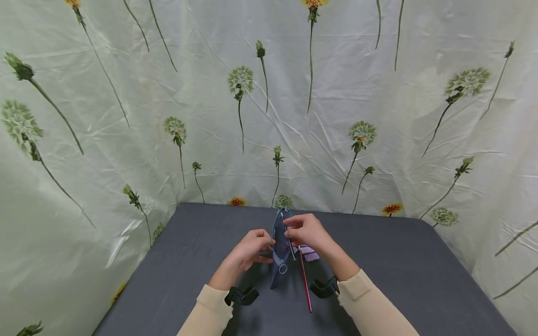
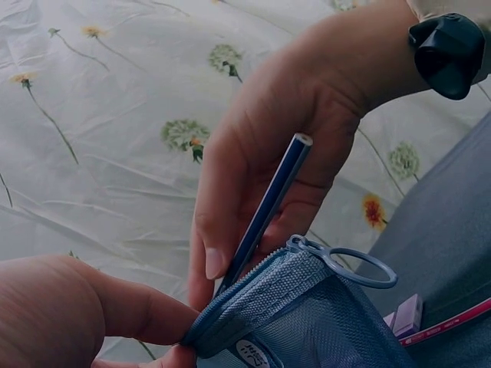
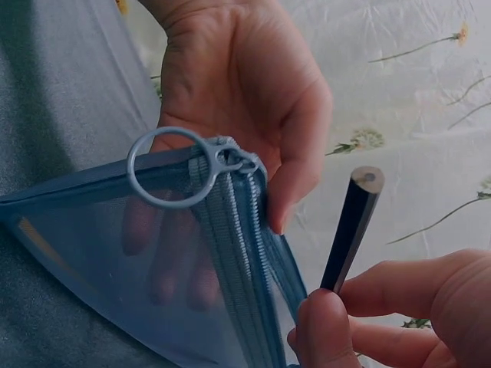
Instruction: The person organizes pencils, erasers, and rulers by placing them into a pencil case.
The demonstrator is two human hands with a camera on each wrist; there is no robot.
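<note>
My left hand (image 1: 252, 247) pinches one edge of a blue mesh zip pencil case (image 2: 307, 322), keeping it raised over the table. Its zipper is undone along the top, and a ring pull (image 3: 170, 168) hangs at the near end. Between my right thumb and fingers is a dark blue pencil (image 3: 351, 230). My right hand (image 1: 308, 231) has it at the zipper opening, with its flat end toward me. Through the mesh, the left fingers show behind the case. A thin yellowish strip (image 3: 46, 244) is visible at its lower corner.
A red pencil (image 1: 305, 284) lies on the dark grey table (image 1: 168, 280), pointing toward me, just right of the case. Beyond it are small purple blocks (image 1: 311, 256), partly behind the right hand. A flower-print curtain (image 1: 294, 140) hangs behind the table.
</note>
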